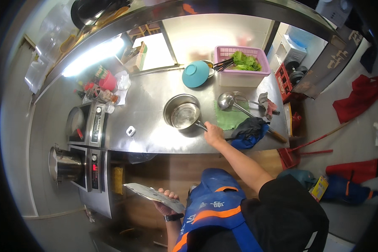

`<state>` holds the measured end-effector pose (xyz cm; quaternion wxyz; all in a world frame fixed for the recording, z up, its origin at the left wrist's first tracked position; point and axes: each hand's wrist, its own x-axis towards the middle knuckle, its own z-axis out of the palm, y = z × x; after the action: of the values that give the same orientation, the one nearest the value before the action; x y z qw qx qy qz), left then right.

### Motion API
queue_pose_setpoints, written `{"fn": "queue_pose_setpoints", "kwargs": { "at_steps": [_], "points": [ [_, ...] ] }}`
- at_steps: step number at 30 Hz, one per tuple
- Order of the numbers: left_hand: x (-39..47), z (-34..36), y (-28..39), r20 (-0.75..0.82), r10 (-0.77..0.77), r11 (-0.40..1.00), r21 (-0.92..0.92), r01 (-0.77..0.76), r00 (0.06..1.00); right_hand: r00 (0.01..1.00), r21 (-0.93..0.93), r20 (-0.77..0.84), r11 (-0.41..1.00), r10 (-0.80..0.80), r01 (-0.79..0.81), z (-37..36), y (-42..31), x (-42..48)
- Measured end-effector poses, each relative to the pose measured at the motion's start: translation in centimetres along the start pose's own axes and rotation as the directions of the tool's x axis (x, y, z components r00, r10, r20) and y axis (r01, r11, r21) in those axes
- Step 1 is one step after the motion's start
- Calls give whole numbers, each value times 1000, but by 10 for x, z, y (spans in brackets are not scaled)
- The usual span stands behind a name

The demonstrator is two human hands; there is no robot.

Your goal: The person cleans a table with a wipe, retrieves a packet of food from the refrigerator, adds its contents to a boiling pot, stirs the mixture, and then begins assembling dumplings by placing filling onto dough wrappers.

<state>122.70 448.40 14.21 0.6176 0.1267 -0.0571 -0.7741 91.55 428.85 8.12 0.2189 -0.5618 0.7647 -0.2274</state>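
Note:
My right hand is closed around the dark handle of a stainless-steel saucepan, at the middle of the metal counter. A second round metal rim shows around the pan's far side; whether it is a separate pot I cannot tell. Below the counter's near edge, my left hand holds a flat, whitish plastic packet, fingers on one side and thumb side beneath. Right of the pan a steel ladle and a whisk lie over a green cloth.
Two induction cookers stand at left, with a frying pan and a tall steel pot. A small white timer lies on the counter. Behind are a teal bowl and a pink basket with lettuce. A dark blue cloth item lies at the right front.

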Motion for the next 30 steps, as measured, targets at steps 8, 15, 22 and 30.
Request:
{"fn": "queue_pose_setpoints", "kwargs": {
  "at_steps": [8,15,22,30],
  "points": [
    [-31,-19,6,-108,57,998,-12,-58,992,996,403,-21,913,81,-66,-17,77,32],
    [-36,-2,-11,-191,95,995,27,-91,977,966,-220,-256,975,-22,-36,-121,239,85],
    [-28,17,-31,-233,95,991,118,-69,968,947,-501,257,865,192,-39,-139,224,103],
    [-35,19,-45,-359,130,990,104,-99,924,972,-353,204,935,120,-41,-107,236,140]
  ]
}}
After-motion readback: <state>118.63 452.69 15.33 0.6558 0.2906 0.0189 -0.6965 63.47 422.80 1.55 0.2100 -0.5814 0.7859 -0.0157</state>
